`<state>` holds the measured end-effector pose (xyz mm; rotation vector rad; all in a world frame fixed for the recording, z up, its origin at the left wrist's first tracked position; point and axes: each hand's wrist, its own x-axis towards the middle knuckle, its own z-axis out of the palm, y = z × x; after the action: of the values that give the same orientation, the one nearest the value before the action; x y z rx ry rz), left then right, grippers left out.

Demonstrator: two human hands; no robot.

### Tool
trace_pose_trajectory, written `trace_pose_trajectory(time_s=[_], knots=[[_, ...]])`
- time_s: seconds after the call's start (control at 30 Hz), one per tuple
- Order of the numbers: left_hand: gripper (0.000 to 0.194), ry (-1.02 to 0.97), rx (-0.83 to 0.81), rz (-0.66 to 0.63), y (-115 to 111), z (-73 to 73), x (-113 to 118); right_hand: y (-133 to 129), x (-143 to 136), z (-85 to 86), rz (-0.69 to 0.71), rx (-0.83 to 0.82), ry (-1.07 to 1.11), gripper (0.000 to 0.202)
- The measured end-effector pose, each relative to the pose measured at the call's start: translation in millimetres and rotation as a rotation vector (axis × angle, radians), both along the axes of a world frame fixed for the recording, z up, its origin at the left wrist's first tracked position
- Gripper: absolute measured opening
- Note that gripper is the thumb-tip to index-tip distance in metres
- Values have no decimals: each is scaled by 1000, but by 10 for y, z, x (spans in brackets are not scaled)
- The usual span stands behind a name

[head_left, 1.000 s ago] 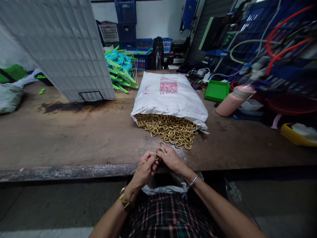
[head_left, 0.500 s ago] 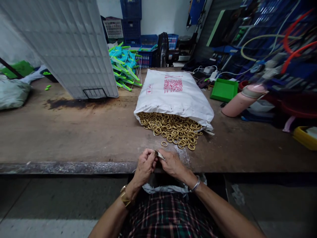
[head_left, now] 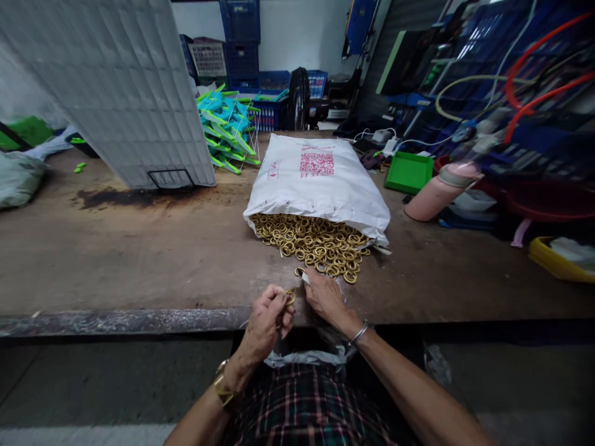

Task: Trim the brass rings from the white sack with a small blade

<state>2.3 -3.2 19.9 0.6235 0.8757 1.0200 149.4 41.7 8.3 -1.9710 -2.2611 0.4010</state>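
My left hand (head_left: 269, 313) pinches a gold-coloured ring (head_left: 291, 298) between thumb and finger, just over the table's front edge. In my right hand (head_left: 325, 297) is a small flat tool (head_left: 305, 278), pale along its visible length; its exact kind is too small to make out. The tool's end is at a loose ring (head_left: 298, 272), in front of the pile; whether they touch, I cannot tell. Many more gold-coloured rings (head_left: 320, 248) spill from the mouth of a white sack (head_left: 283, 186) printed with a red square code.
A wooden table (head_left: 186, 248) spans the view. At left stands a tall white ribbed panel (head_left: 153, 111), with green and turquoise pieces (head_left: 230, 127) behind. On the right are a green tray (head_left: 409, 172), a pink bottle (head_left: 439, 195) and a yellow tray (head_left: 558, 263).
My hands have moved apart from working together. The right hand has reached forward with the tool to the loose ring; the left now shows a ring. The whole view has shifted slightly.
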Motion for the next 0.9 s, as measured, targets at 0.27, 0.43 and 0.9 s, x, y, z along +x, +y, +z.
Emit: trace_pose_trajectory(time_s=[0.27,0.43,0.9], knots=[[25,-201,-215,81,85,-61,-51,122,-101,-40,-127,27,-51,20],[20,-322,-274,29,106,-66,-90,148,-65,-55,-120,43,-28,20],[35,-25,-118,34,110,-92,81,-176,29,-12,134,162,458,15]])
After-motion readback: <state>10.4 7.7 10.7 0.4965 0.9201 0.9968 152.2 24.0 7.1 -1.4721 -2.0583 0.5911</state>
